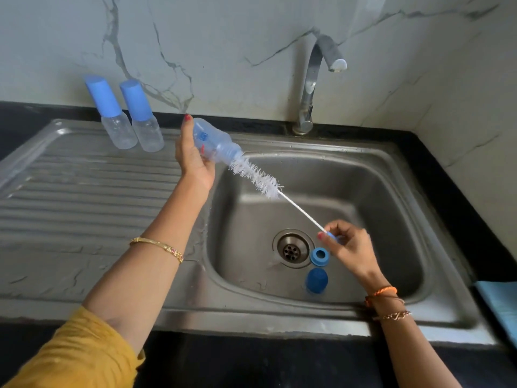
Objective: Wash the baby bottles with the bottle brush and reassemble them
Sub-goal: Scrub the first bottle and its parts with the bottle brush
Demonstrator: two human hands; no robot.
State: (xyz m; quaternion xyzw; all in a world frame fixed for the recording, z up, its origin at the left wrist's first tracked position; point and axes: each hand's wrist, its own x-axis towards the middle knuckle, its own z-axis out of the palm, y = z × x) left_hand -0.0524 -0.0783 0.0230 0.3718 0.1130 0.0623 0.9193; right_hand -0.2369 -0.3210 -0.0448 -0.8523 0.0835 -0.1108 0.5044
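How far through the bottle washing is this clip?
Midway at most. Two capped bottles stand on the drainboard; washed or not, I cannot tell. In hand: the left hand holds an open bottle, the right hand works the bottle brush in it. Left: its blue ring and cap, lying in the sink basin.

L hand [193, 155] holds open bottle [215, 145] over sink [391, 169], R hand [349, 247] pinches brush [257, 177] handle, bristles partly inside.

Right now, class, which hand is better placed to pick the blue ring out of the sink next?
Right hand. It hovers just above the ring in the sink, pinching only the brush handle. The left hand grips the bottle farther away, over the drainboard edge.
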